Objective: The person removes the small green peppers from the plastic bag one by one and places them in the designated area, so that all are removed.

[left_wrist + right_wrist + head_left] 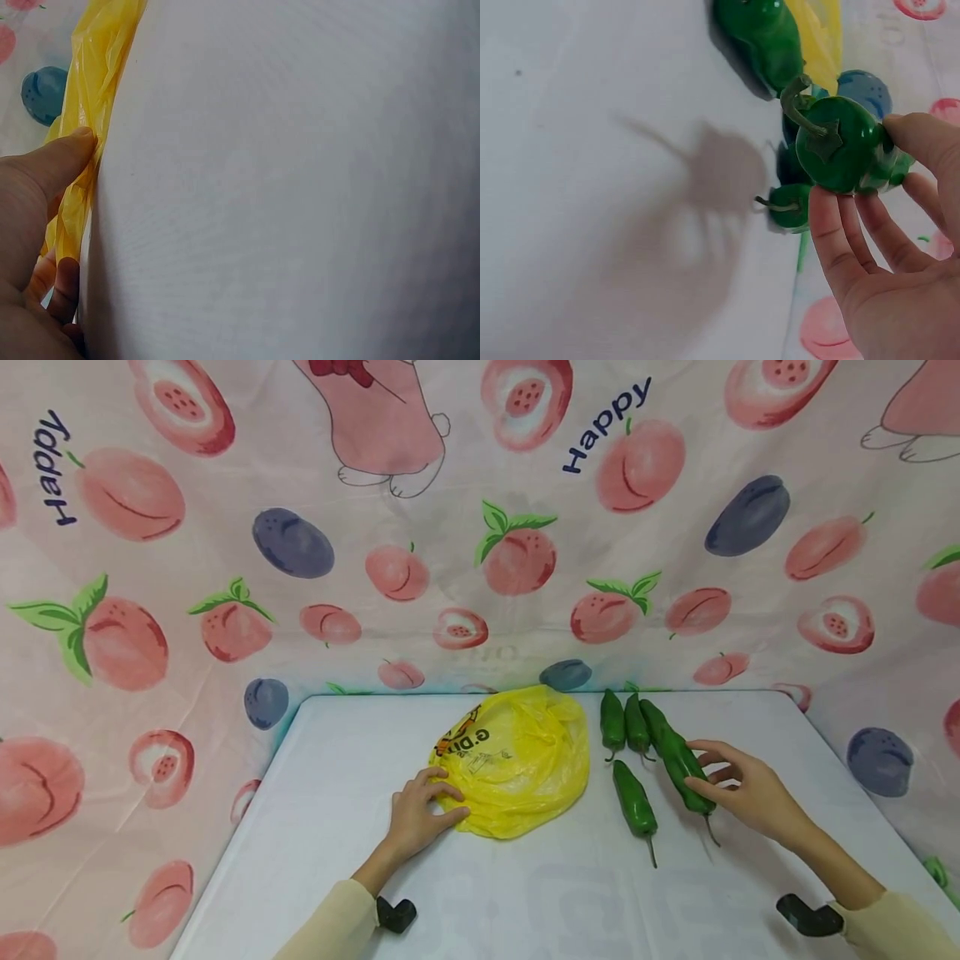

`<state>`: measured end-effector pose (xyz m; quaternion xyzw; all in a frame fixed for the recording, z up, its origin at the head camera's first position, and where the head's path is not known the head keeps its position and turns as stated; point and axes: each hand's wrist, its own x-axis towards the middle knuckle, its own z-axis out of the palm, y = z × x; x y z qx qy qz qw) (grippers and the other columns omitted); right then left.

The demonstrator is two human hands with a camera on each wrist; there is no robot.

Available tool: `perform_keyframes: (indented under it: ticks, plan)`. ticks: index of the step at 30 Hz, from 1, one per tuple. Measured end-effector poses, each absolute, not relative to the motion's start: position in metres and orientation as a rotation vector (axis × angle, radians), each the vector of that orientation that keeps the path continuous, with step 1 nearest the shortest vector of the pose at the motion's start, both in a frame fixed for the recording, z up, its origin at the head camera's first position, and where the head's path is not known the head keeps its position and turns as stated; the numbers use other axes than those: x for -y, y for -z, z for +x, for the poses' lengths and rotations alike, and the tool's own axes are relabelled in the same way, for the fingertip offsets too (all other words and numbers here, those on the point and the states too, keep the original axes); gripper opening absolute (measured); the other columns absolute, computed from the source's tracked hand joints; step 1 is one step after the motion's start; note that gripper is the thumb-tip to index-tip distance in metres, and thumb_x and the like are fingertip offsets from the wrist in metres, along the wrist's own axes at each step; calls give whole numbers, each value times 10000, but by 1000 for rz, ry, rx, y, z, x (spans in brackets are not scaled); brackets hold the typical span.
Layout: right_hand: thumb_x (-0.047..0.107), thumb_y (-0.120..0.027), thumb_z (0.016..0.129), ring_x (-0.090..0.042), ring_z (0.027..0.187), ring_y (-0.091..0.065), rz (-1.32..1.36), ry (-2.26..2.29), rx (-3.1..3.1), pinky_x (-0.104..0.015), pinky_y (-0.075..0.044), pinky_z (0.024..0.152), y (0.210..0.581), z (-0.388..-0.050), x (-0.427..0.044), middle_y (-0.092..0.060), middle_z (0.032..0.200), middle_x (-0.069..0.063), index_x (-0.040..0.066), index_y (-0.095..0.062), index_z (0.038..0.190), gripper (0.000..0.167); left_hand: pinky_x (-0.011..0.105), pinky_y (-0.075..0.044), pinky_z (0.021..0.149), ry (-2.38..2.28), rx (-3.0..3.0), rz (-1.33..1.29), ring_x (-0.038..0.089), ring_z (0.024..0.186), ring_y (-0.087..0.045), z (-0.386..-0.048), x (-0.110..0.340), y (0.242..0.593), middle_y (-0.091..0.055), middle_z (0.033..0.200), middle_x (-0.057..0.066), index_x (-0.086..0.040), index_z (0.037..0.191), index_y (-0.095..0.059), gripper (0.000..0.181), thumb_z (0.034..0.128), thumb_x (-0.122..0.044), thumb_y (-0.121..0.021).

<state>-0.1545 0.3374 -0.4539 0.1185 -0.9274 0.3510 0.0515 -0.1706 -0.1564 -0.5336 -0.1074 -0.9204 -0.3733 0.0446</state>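
A crumpled yellow plastic bag (pixel 517 768) with dark print lies on the white table. My left hand (pixel 422 814) holds its near left edge; the thumb (pixel 71 154) and curled fingers are on the plastic in the left wrist view. My right hand (pixel 750 789) grips a green pepper (pixel 684 768) between thumb and fingertips. In the right wrist view this pepper (pixel 840 146) shows its stem end, above its shadow on the table. One pepper (pixel 636 802) lies nearer me, between bag and right hand. Two more, a left one (pixel 612 722) and a right one (pixel 637 727), lie behind.
The white table (pixel 322 827) ends at a backdrop (pixel 420 652) printed with peaches and plums. Black wrist pieces sit by both sleeves, a left one (pixel 396 914) and a right one (pixel 810 916).
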Motion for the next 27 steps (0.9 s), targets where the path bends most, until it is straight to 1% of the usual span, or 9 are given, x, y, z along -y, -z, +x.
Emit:
perform_keyframes:
  ticks: [3,8,11,21,27]
  plan:
    - [273,-795,921,-81,857,-664,322,-1065,2840,-260,-540,663,459,-153,-339,-664,1151,-192,88,-565,1419,580,434,-281,831,1141,2808,-330,314,1221,-535,-170,157,534,-593,1362,51,-278,925,-774,150,835,-358,-863]
    - [296,-779,934,-220,903,-683,278,-1103,2880,-258,-545,680,466,-151,-338,-663,1171,-213,65,-554,1429,591,439,-280,833,1145,2802,-334,315,1213,-538,-170,157,534,-594,1361,54,-269,928,-777,153,836,-357,-862]
    - [314,-768,942,-273,933,-679,251,-1132,2906,-263,-545,679,470,-150,-337,-655,1184,-225,58,-540,1441,605,440,-277,835,1150,2807,-332,311,1212,-537,-170,157,534,-592,1362,50,-270,930,-776,155,837,-359,-862]
    - [343,-756,949,-335,984,-671,184,-1208,2940,-285,-544,667,481,-150,-339,-650,1194,-239,58,-524,1457,627,445,-282,846,1150,2814,-327,314,1228,-529,-171,156,533,-590,1367,52,-272,935,-776,156,841,-366,-858]
    - [340,-760,946,-296,955,-667,182,-1241,2964,-292,-545,657,490,-152,-340,-660,1164,-220,37,-529,1443,626,455,-290,855,1158,2816,-319,331,1245,-521,-170,156,532,-587,1372,59,-267,934,-776,161,842,-373,-855]
